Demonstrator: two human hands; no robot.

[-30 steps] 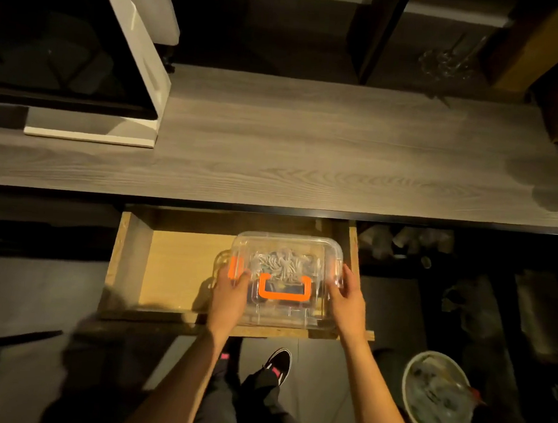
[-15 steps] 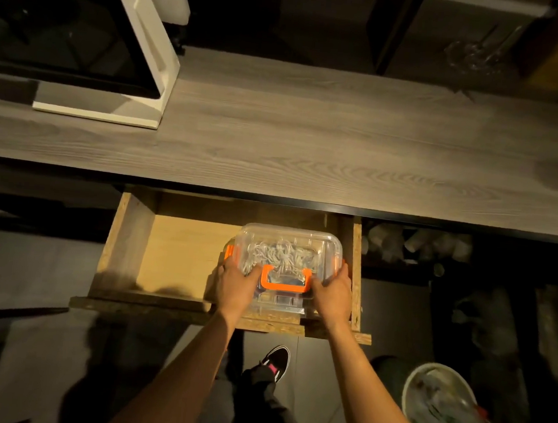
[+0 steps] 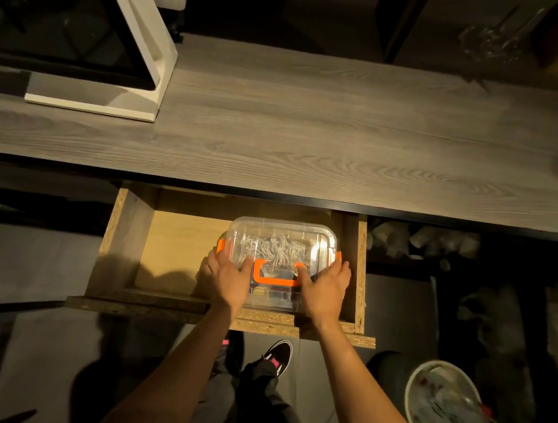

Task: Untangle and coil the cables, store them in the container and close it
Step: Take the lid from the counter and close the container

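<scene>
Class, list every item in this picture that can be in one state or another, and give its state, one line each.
Drawer: pulled open.
Clear container: lid on, sitting in the drawer.
Cables: bundled inside the container.
Orange handle: folded flat on the lid.
Left hand: holding the container's left side.
Right hand: holding its right side.

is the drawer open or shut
Open: the drawer is pulled out from under the desk, with the container inside it.
</scene>
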